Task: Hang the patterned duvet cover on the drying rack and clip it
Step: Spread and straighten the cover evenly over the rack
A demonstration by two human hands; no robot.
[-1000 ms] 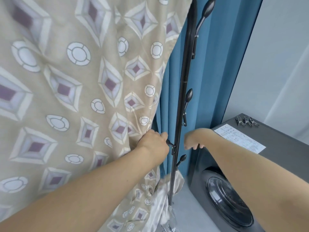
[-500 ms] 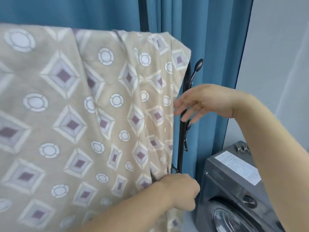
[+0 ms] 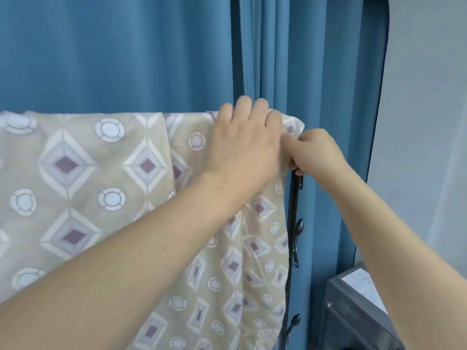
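- The duvet cover (image 3: 106, 188) hung over the top of the drying rack (image 3: 293, 210), in front of the blue curtain (image 3: 126, 51).
- The left hand (image 3: 243, 142) lay on the cover's top right corner, fingers curled over the edge, likely to stop it sliding off.
- The right hand (image 3: 313, 152) was closed at the top of the rack's pole, just beside that corner. I could not tell if it held a clip.
- No baskets or boxes showed. Only a grey machine (image 3: 353, 314) stood low on the right.
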